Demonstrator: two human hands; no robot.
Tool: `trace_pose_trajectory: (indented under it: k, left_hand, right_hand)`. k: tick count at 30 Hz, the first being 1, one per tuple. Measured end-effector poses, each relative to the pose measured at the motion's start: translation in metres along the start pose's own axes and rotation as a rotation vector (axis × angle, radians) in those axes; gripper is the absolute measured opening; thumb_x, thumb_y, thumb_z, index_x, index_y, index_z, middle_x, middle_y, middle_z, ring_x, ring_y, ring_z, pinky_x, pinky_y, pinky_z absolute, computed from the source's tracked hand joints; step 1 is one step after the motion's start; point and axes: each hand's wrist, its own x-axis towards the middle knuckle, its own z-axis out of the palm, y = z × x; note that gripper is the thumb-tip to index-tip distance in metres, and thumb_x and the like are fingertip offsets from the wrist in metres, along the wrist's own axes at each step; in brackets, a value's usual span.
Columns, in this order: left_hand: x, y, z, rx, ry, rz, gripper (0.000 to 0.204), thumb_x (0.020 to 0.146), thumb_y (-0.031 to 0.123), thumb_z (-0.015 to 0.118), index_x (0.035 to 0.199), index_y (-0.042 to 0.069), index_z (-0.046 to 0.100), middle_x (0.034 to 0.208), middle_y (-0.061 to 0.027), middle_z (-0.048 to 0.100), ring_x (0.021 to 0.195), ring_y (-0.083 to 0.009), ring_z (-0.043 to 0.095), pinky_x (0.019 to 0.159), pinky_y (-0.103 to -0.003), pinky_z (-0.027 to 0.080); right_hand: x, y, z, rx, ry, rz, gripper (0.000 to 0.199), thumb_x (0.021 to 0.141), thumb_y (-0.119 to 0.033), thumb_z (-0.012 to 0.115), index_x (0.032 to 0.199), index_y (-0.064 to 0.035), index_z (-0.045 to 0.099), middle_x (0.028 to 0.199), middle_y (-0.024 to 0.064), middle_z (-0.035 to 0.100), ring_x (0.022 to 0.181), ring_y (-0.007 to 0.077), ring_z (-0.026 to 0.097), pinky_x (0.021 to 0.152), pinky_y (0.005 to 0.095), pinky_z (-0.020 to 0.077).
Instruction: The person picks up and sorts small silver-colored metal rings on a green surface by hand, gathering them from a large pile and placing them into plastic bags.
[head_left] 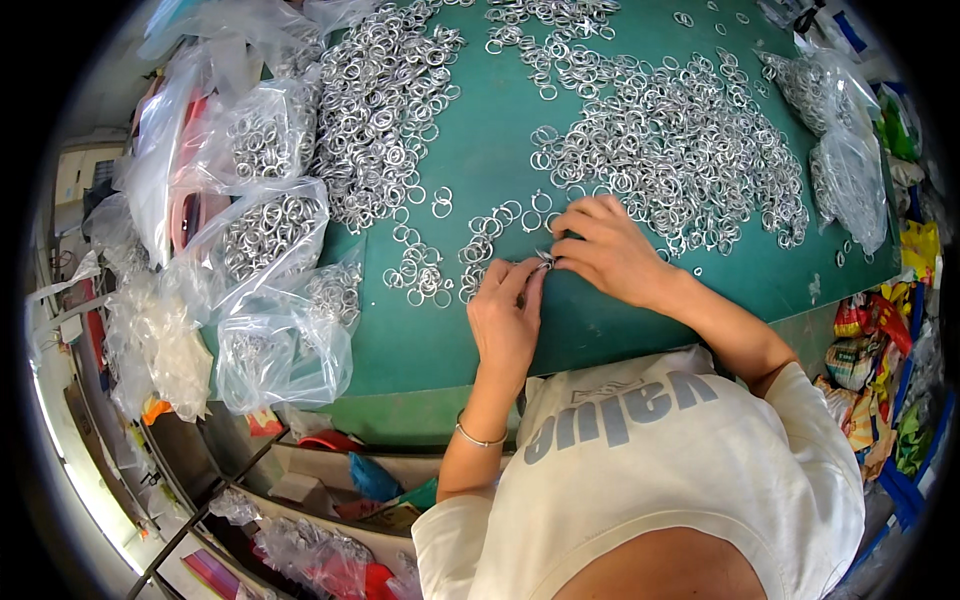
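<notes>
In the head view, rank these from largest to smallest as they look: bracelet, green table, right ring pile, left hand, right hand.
1. Green table
2. Right ring pile
3. Left hand and right hand: too alike to rank
4. Bracelet

1 head-worn fisheye view.
Looks down from just above the pale shirt [700, 485], facing forward over the nearby green table [490, 125].
</notes>
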Motion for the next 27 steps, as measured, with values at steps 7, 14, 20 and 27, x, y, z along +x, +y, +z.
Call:
trace_pose_trajectory:
  k: [7, 14, 20, 27]
  left_hand:
    - [-0.001, -0.006, -0.010, -0.371, -0.096, -0.113, 0.013, 0.077, 0.000, 0.064, 0.090, -0.001, 0.065, 0.065, 0.0009, 0.046, 0.054, -0.0065, 0.038, 0.047, -0.022, 0.030]
    - [-0.002, -0.005, -0.015, -0.764, -0.167, -0.325, 0.013, 0.081, 0.003, 0.061, 0.093, -0.002, 0.065, 0.072, 0.0041, 0.049, 0.055, -0.0016, 0.036, 0.045, -0.018, 0.024]
    - [0.003, -0.010, -0.012, -0.353, 0.058, -0.233, 0.014, 0.084, 0.002, 0.056, 0.095, -0.001, 0.064, 0.069, 0.0024, 0.053, 0.056, -0.0030, 0.038, 0.048, -0.019, 0.029]
    - [0.009, 0.007, 0.003, -0.033, -0.050, -0.026, 0.028, 0.080, 0.000, 0.059, 0.108, 0.004, 0.059, 0.071, -0.0058, 0.056, 0.051, -0.0131, 0.047, 0.047, -0.027, 0.039]
  right_hand:
    - [0.003, -0.009, -0.023, 0.589, 0.000, 0.352, 0.011, 0.080, -0.004, 0.058, 0.091, -0.0016, 0.059, 0.098, 0.0073, 0.059, 0.090, 0.0226, 0.054, 0.077, 0.0330, 0.0428]
    - [-0.002, -0.016, -0.012, 0.768, -0.158, 0.387, 0.016, 0.085, -0.008, 0.054, 0.098, -0.0017, 0.059, 0.070, 0.0065, 0.061, 0.060, 0.0161, 0.055, 0.056, 0.0286, 0.0410]
    - [-0.033, -0.022, -0.024, 0.164, 0.206, 0.277, 0.022, 0.077, -0.006, 0.062, 0.098, -0.0037, 0.058, 0.100, 0.0084, 0.056, 0.088, 0.0237, 0.053, 0.073, 0.0317, 0.0415]
    - [-0.077, 0.005, -0.037, -0.287, 0.287, 0.462, 0.037, 0.069, -0.011, 0.069, 0.103, -0.0067, 0.055, 0.110, 0.0127, 0.047, 0.105, 0.0330, 0.044, 0.084, 0.0424, 0.0348]
